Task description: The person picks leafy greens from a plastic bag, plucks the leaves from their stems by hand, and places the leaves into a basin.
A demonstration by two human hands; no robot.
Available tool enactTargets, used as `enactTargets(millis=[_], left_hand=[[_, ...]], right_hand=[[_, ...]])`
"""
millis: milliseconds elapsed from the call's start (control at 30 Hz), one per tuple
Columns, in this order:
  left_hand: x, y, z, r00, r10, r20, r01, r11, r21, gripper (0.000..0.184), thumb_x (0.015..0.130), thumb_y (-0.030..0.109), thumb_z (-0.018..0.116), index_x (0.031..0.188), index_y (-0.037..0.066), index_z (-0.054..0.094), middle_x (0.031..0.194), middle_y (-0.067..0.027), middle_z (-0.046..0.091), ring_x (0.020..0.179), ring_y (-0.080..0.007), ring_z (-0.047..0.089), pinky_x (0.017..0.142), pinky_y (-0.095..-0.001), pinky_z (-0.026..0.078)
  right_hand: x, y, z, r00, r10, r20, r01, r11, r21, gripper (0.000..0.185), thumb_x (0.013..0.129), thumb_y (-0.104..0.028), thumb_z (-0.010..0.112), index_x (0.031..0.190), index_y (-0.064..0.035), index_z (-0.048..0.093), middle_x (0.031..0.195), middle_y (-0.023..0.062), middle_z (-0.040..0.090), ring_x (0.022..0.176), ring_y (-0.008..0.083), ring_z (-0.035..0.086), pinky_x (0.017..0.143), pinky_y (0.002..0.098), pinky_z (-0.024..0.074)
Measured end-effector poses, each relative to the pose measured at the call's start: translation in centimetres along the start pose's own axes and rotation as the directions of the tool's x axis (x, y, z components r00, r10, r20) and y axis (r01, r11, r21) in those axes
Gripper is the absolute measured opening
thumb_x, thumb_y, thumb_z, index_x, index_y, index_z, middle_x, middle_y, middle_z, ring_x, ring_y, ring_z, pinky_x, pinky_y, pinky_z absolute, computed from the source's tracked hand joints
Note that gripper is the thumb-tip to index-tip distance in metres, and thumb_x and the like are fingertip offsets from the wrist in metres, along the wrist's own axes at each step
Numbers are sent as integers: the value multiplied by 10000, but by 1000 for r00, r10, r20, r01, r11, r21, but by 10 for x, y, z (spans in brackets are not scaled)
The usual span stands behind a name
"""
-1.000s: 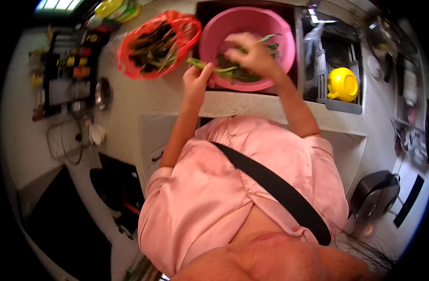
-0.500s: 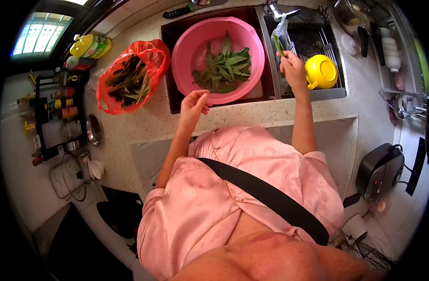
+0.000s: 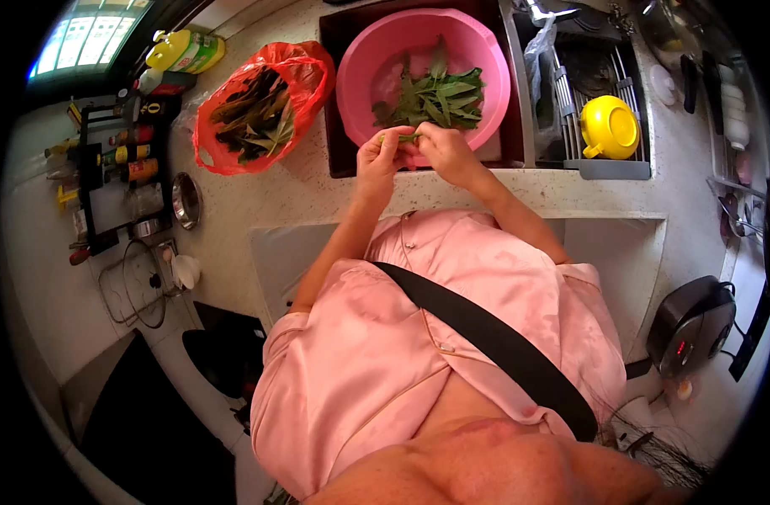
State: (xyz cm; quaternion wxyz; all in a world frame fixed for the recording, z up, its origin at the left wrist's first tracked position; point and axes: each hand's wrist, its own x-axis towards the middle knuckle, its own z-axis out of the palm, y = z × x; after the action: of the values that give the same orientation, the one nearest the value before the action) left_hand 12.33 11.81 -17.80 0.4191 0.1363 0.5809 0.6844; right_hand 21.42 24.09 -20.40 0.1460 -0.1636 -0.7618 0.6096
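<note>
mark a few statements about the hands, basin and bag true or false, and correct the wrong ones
1. The left hand and right hand are close together, with a green plant piece between their fingers. True.
2. The red bag is to the right of the pink basin. False: it is to the left.
3. Green leaves lie inside the pink basin. True.
4. The yellow container sits in the pink basin. False: it is apart from it, to the right.
5. The right hand is gripping the red bag. False: it is at the green plant piece.
</note>
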Motion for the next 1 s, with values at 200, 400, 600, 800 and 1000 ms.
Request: enactTargets(millis=[200, 400, 600, 800, 1000], left_hand=[[12, 18, -29, 990, 4, -138, -84, 806, -585, 376, 972, 336, 404, 1012, -4, 559, 832, -102, 628, 681, -168, 588, 656, -272, 504], [11, 8, -15, 971, -200, 132, 208, 977, -47, 409, 965, 330, 431, 1185, 3, 543, 869, -92, 647, 688, -133, 606, 656, -290, 529], [4, -2, 0, 876, -394, 278, 419, 907, -37, 417, 962, 345, 435, 1217, 23, 513, 958, -109, 641, 764, -159, 621, 693, -283, 524], [-11, -3, -16, 908, -360, 214, 322, 927, 191, 371, 974, 269, 414, 1253, 36, 488, 981, -111, 641, 815, -173, 629, 730, -289, 517], [-15, -7, -24, 920, -355, 168, 334, 932, 140, 332, 953, 264, 473, 1200, 48, 522, 937, -79, 650, 783, -126, 614, 670, -254, 503]], right_hand=[[16, 4, -50, 965, 262, -3, -93, 353, 931, 178, 912, -215, 430, 847, -72, 513, 561, -9, 414, 440, 63, 371, 376, 227, 327], [13, -6, -34, 986, -135, -94, 126, 988, -92, 218, 843, -256, 562, 901, -48, 541, 665, 138, 587, 532, 266, 577, 531, 373, 475], [-9, -26, -35, 999, -24, -28, 11, 917, -398, 174, 778, -225, 624, 858, -75, 588, 674, 161, 608, 645, 340, 612, 580, 441, 464], [-2, 3, -133, 700, -32, -714, -154, 969, -195, 192, 869, -226, 602, 849, -37, 629, 689, 87, 617, 587, 158, 556, 539, 297, 434], [21, 82, -187, 602, 160, -782, -49, 985, 164, 250, 919, -272, 533, 951, -53, 650, 642, -27, 495, 577, 51, 467, 521, 181, 399]])
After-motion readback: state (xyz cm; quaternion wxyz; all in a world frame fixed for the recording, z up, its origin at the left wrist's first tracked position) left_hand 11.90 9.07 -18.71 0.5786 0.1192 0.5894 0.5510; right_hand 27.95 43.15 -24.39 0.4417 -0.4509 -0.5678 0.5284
